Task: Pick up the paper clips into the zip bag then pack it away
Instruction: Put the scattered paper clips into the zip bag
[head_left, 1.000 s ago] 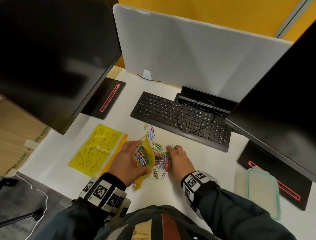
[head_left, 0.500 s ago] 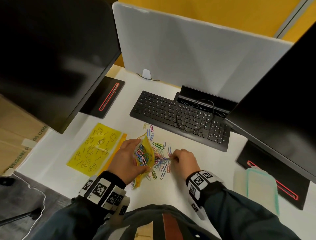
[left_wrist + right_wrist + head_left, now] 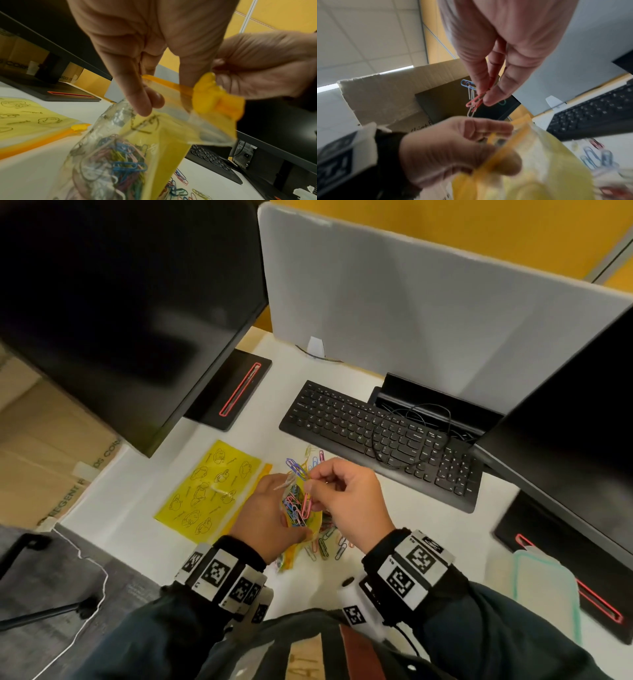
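My left hand [image 3: 274, 511] [image 3: 145, 94] holds the yellow-and-clear zip bag [image 3: 298, 508] [image 3: 137, 148] open by its orange zip edge; many coloured paper clips lie inside it. My right hand [image 3: 329, 484] [image 3: 484, 97] pinches a small bunch of paper clips [image 3: 306, 505] [image 3: 474, 102], pink, white and blue, right over the bag's mouth. More loose paper clips [image 3: 329, 542] lie on the white desk [image 3: 137, 525] under and right of the bag, and a few sit near the keyboard [image 3: 311, 457].
A second yellow zip bag [image 3: 209, 487] lies flat to the left. A black keyboard [image 3: 376, 436] with a cable is behind the hands. Two monitors [image 3: 120, 302] flank the desk. A lidded container [image 3: 544, 594] sits at the right.
My right hand has risen from the pile on the desk with clips pinched and moved left over the bag's mouth. The left hand has raised the bag a little.
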